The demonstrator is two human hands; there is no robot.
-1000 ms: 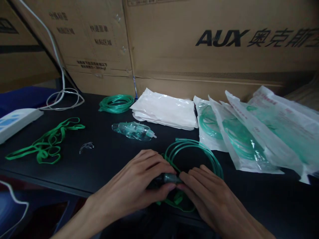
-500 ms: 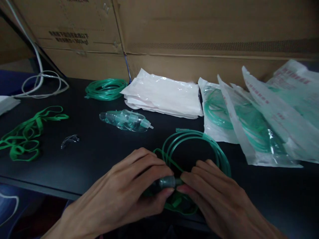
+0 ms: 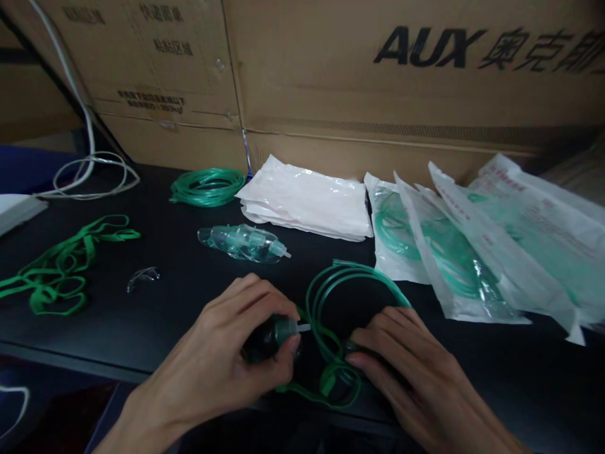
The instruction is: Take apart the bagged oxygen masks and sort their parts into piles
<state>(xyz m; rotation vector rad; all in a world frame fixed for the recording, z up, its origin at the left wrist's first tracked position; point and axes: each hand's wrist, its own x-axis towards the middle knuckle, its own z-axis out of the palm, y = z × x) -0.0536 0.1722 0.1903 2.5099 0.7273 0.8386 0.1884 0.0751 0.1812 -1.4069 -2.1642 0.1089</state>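
My left hand [image 3: 236, 340] is closed around a clear oxygen mask [image 3: 285, 328]. Its pale connector tip points right, and most of its body is hidden by the fingers. Opposite it, my right hand [image 3: 397, 359] pinches the end of the green oxygen tubing [image 3: 373, 275], apart from the mask's tip. The tubing loops on the black table behind and between my hands. Under them lies a green elastic strap [image 3: 331, 381], partly covered. Another clear greenish mask [image 3: 243, 243] with a connector rests just beyond my left hand.
Green elastic straps [image 3: 66, 265] and a small clear plastic piece [image 3: 143, 276] lie at left. Coiled green tubing [image 3: 208, 186] and stacked white packets [image 3: 307, 198] sit farther back. Bagged tubing sets [image 3: 454, 271] fill the right. A large cardboard box [image 3: 312, 69] stands behind the table.
My hands have moved apart. The tubing end has come off the mask's connector, whose tip now shows bare. The camera view has tilted up, showing more of the box.
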